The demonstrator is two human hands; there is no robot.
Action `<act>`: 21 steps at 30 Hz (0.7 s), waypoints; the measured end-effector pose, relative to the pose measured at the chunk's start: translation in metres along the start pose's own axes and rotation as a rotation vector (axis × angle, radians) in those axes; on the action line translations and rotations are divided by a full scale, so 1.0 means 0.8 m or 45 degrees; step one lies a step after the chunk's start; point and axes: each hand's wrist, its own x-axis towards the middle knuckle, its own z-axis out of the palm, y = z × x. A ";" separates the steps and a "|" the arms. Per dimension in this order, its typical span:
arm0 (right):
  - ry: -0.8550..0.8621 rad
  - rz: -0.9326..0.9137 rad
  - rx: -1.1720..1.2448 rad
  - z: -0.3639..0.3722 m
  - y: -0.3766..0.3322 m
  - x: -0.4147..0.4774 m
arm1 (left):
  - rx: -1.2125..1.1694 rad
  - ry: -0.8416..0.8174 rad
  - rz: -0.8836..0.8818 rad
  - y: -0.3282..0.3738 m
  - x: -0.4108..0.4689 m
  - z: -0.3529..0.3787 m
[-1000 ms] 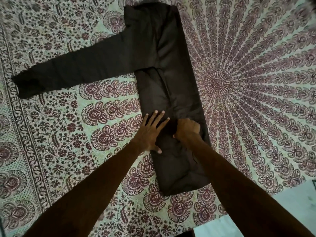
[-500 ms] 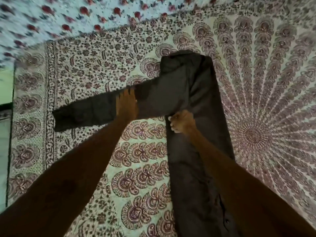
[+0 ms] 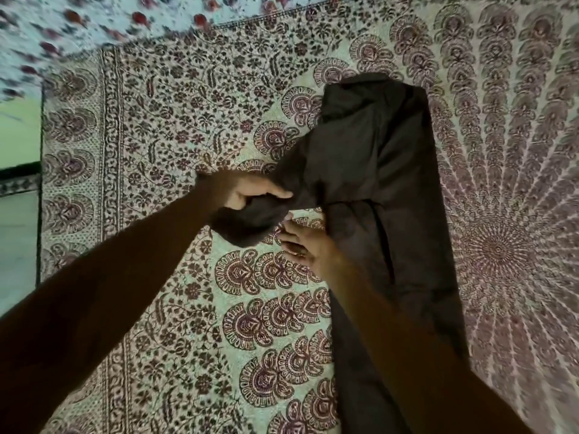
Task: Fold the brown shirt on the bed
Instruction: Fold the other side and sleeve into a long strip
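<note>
From my seat the bed [image 3: 150, 120] fills almost the whole feed, covered in a cream spread printed with maroon paisley and vines. Its big round medallion [image 3: 498, 255] sits at the right, and I take every bearing from that.

The brown shirt [image 3: 391, 170] lies flat on the bed just left of the medallion. It is folded lengthwise into one long dark strip, running from above the medallion down past it and out of the bottom of the picture. The strip's right edge comes close to the medallion's rim.

Far up and left of the medallion, beyond the spread's border, I see a pale sheet [image 3: 94, 23] with red flowers, which is blurred. Far left of the medallion, past the bed's edge, there is a strip of pale floor [image 3: 15, 239].

One sleeve [image 3: 282, 183] comes off the strip on the side away from the medallion, slanting down and leftward, bunched and lifted at its far end.

Both forearms come in from the bottom, left of the medallion. My operator's left hand [image 3: 247, 192] is the farther of the two hands from the medallion — it is clenched around the bunched sleeve, one finger lying along the top of the cloth. The right hand [image 3: 308, 245] is nearer the medallion, below the sleeve, resting on the spread right against the strip's left edge. Its fingers are loosely extended and point away from the medallion, grasping nothing that I can see
</note>
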 end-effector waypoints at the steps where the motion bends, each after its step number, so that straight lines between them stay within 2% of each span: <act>1: 0.002 -0.024 0.078 0.001 0.014 -0.006 | -0.123 -0.059 0.015 0.000 0.002 0.004; 4: -0.093 -0.149 0.418 -0.011 0.049 -0.022 | -0.573 -0.118 0.165 -0.006 -0.003 0.027; 7: -0.082 -0.236 0.553 -0.033 0.066 -0.048 | -0.815 -0.111 0.224 -0.010 0.002 0.048; 9: -0.080 -0.361 0.517 -0.046 0.070 -0.069 | -0.843 -0.126 0.228 -0.005 -0.005 0.061; 11: -0.084 -0.500 0.354 -0.054 0.061 -0.089 | -0.853 -0.116 0.217 0.003 -0.011 0.071; 14: -0.031 -0.653 0.240 -0.069 0.039 -0.120 | -0.748 -0.021 0.218 0.020 -0.027 0.088; 18: -0.110 -0.640 0.512 -0.090 0.028 -0.169 | -0.729 0.085 0.324 0.039 -0.047 0.101; 21: -0.143 -0.510 0.381 -0.103 0.044 -0.200 | -0.771 0.074 0.299 0.041 -0.055 0.115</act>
